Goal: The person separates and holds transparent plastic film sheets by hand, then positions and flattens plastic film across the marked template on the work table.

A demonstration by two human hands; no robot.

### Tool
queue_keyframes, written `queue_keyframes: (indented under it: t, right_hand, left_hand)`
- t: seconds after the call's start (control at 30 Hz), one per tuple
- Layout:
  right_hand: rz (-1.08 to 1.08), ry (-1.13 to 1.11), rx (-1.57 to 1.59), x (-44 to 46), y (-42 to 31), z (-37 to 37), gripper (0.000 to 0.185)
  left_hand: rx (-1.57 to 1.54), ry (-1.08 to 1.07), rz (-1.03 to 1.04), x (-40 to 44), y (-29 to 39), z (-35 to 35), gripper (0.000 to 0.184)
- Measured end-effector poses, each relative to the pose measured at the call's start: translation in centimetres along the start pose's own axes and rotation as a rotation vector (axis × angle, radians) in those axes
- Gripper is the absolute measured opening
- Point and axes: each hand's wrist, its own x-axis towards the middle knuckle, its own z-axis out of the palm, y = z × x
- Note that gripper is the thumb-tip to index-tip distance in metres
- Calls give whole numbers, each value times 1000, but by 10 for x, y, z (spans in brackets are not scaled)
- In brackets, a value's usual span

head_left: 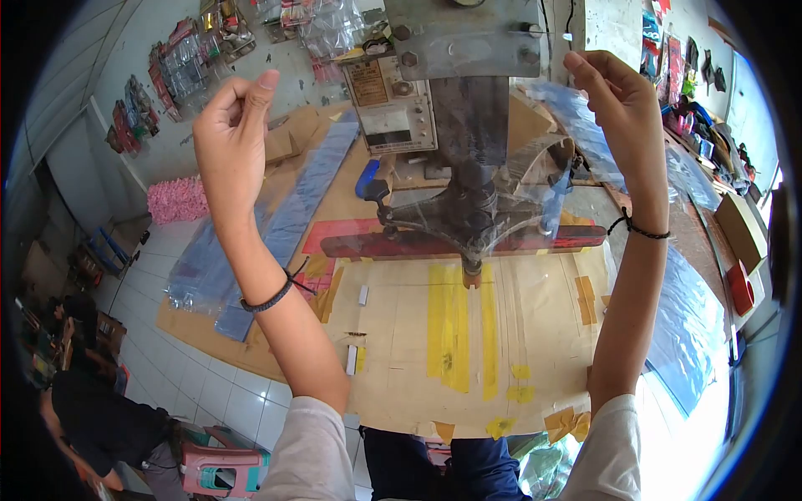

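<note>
Both hands are raised in front of the machine, with fingers curled. My left hand [234, 138] is at the upper left, thumb pressed toward the bent fingers. At the upper right, my right hand [620, 113] is in a similar pinch. What they hold is too faint to name. Clear, shiny film [551, 179] shows in front of the machine head [474, 196], but its link to the hands cannot be made out. Below lies a tan work board [401, 334] with yellow tape strips [449, 334], behind it a long red bar [359, 244].
Blue-tinted plastic sheets lie left [288, 230] and right [685, 334] of the machine. A control box [390, 104] is beside the column. Pink material [177, 200] is at the left. Another person in a dark shirt [109, 422] bends at lower left near a pink stool [221, 469].
</note>
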Motion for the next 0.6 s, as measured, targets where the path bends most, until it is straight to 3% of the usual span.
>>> queue_keyframes:
  t: [0.27,0.6]
  right_hand:
    - [-85,-69,39,0,-5,-17,32]
    - [15,-152,42,3,1,-31,30]
  left_hand:
    - [-25,20,0,-1,3,3,42]
    - [-20,-48,25,-1,1,7,37]
